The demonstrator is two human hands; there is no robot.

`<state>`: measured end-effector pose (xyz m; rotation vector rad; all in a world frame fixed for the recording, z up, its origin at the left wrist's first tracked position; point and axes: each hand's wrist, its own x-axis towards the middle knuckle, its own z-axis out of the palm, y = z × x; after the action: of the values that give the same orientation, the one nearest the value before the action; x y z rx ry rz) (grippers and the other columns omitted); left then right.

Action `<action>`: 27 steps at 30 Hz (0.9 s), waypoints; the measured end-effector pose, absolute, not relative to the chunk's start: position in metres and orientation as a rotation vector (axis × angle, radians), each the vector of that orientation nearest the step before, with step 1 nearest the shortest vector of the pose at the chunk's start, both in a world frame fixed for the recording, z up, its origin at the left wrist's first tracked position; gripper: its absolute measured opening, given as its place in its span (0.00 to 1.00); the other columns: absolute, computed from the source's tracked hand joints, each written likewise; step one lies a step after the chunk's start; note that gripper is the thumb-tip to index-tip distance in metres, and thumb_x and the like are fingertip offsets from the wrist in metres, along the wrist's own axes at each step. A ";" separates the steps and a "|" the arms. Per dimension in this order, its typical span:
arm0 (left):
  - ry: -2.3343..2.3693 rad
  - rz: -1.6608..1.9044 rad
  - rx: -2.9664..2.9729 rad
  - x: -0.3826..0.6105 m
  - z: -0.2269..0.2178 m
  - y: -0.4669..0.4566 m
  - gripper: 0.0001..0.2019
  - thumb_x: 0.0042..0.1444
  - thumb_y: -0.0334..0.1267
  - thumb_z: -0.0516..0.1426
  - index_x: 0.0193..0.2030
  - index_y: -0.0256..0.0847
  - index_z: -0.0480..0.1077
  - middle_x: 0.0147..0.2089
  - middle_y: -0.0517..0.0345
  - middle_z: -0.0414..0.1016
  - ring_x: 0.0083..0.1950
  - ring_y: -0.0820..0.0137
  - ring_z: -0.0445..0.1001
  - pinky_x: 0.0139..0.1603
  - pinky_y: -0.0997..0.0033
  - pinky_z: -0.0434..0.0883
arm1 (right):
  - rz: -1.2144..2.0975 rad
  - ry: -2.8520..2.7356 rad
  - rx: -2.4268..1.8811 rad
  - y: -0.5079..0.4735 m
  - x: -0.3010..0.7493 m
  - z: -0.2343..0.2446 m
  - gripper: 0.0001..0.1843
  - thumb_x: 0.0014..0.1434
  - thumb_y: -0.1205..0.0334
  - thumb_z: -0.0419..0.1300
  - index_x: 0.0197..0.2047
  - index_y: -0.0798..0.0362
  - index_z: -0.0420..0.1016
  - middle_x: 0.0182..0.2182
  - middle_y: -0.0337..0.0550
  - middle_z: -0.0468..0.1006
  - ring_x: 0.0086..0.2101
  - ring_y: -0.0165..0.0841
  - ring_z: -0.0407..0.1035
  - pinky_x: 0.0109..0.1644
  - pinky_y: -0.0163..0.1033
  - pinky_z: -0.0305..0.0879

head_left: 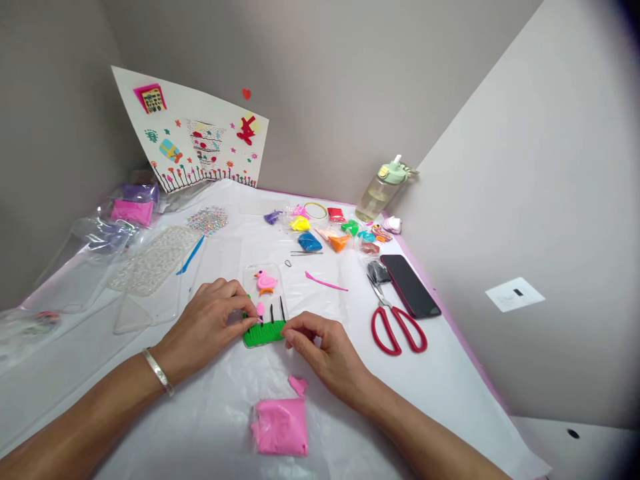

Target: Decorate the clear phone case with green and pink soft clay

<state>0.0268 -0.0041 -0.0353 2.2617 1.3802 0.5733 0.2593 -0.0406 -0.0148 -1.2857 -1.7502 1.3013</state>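
Note:
A clear phone case (pixel 276 275) lies on the white table cover, decorated with a pink clay duck (pixel 267 281), black clay stems (pixel 272 314) and a green clay grass strip (pixel 265 333). A pink clay petal (pixel 261 309) sits atop the left stem. My left hand (pixel 221 315) is over the case's left side, thumb and forefinger pinched on a tiny bit of pink clay at that stem. At the lower right edge of the case, my right hand (pixel 320 343) has its fingertips closed together; whatever they hold is hidden.
Nearby lie a pink clay packet (pixel 281 427), a loose pink clay lump (pixel 299 385), red-handled scissors (pixel 395 327), a phone (pixel 410 285) and a pink modelling tool (pixel 326 281). Several coloured clay packets (pixel 310 241) and a water bottle (pixel 379 192) stand behind. A blue tool (pixel 191 255) is left.

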 end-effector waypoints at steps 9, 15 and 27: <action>1.396 0.579 2.257 0.029 -0.035 -0.004 0.04 0.60 0.40 0.60 0.34 0.48 0.75 0.38 0.62 0.74 0.42 0.62 0.68 0.44 0.61 0.60 | 1.298 -1.751 -1.286 -0.041 0.259 -0.015 0.09 0.64 0.64 0.58 0.33 0.53 0.77 0.27 0.36 0.73 0.29 0.29 0.63 0.31 0.33 0.56; 1.382 0.585 2.263 0.029 -0.038 -0.005 0.05 0.61 0.40 0.59 0.35 0.47 0.75 0.39 0.62 0.74 0.42 0.62 0.68 0.44 0.61 0.61 | 1.307 -1.752 -1.287 -0.042 0.260 -0.015 0.09 0.64 0.64 0.58 0.33 0.53 0.77 0.27 0.36 0.74 0.28 0.28 0.63 0.31 0.33 0.57; 1.359 0.587 2.290 0.030 -0.037 -0.006 0.05 0.62 0.39 0.58 0.36 0.48 0.76 0.39 0.61 0.75 0.43 0.61 0.68 0.44 0.61 0.61 | 1.306 -1.767 -1.285 -0.041 0.260 -0.014 0.09 0.65 0.64 0.57 0.34 0.52 0.77 0.27 0.37 0.75 0.28 0.29 0.64 0.31 0.33 0.57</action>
<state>0.0295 -0.0059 -0.0368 2.2902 1.3586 0.5872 0.2600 -0.0411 -0.0144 -1.2847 -1.7675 1.3062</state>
